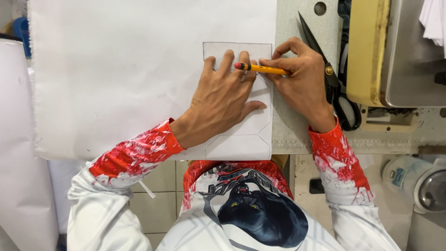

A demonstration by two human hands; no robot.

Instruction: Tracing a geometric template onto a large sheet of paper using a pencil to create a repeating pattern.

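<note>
1. Lying at the far left is a roll of white fabric, and over the table spreads a white cloth sheet whose near edge hangs toward me
2. My left hand presses flat on a paper pattern piece that rests on the right part of the cloth; my fingers are spread apart, holding nothing, the tips near the pattern's upper edge
3. A yellow pencil lies nearly level across my left fingertips, its red eraser end pointing left
4. My right hand is clamped on the pencil, thumb and fingers pinched together at its right end, just at the pattern's right edge
5. Black scissors lie on the grey table just beyond my right hand, blades pointing away from me
6. A cream sewing machine stands at the far right
</note>
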